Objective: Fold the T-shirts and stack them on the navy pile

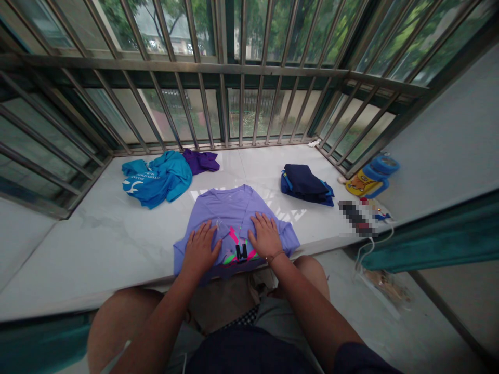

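A lavender T-shirt (230,200) lies spread on the white marble sill, its neckline towards the window and its lower part hanging over the front edge. A pink, green and black print shows on it between my hands. My left hand (201,248) rests flat on the left part of the shirt, fingers stretched out. On the right part, my right hand (267,236) also lies flat with its fingers apart; a thin bracelet circles that wrist. Neither hand grips the cloth.
Crumpled blue (159,179) and purple garments (200,161) lie at the back left. Folded dark navy clothes (306,184) are stacked to the right. Beyond them stand a blue-and-yellow bottle (370,176) and a blurred-out object (356,217) with a cable. Metal bars (241,111) line the window.
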`<state>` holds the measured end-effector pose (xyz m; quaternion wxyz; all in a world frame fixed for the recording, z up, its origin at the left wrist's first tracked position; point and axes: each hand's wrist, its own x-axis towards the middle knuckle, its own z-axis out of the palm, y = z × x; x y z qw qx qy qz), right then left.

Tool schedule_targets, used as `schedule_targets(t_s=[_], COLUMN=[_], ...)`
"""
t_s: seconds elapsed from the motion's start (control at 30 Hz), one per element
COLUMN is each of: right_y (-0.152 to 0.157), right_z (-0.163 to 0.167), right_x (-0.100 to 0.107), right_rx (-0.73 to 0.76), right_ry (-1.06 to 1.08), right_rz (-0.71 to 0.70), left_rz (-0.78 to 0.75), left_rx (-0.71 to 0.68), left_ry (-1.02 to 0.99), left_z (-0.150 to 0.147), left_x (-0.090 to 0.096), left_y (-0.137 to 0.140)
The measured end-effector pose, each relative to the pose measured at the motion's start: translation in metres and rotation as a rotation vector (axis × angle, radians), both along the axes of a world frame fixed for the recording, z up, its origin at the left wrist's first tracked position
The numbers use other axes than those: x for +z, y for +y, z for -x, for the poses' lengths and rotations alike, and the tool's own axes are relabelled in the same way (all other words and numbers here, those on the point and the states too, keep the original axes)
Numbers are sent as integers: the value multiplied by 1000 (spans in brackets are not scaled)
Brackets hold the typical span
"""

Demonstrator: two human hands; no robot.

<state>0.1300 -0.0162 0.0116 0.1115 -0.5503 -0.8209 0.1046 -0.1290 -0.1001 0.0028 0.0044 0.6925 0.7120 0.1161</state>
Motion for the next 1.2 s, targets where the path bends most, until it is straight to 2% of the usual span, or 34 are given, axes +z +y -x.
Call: schedule_targets(t_s=[1.2], right_y=[1], right_z=[1], right_x=[-2], right_rx=[8], right_ry=[-38], right_rz=[-5], left_rz=[16], left_rx=[-3], left_ry=[2], left_z=[0], left_x=[-2], left_y=[1])
